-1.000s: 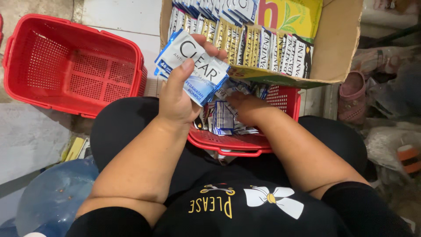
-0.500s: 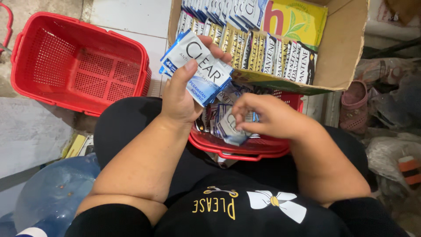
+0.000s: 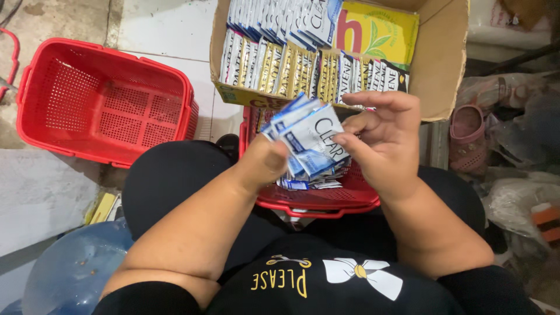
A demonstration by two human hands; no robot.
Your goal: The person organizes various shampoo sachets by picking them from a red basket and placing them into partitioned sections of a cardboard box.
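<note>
Blue-and-white foil, a fanned stack of shampoo sachets, now pinched from both sides. Half a second back, only the left hand held them high while the right hand dug among loose packets in the small red basket on the lap; since then, right hand risen and brought in against the stack — thumb and forefinger closed on the top sachet's right edge. Left grip closed round the stack's lower-left corner, thumb on top. Judged from that: sorting or counting off the front packet, not picking fresh ones. Stack held just above the basket, between the two grips. Long axis slanted — from lower right, near the right fingertips, up toward upper left; printed face turned up to the camera. Beyond the grips, cardboard box of sachet rows; well left, an empty larger red basket.
</note>
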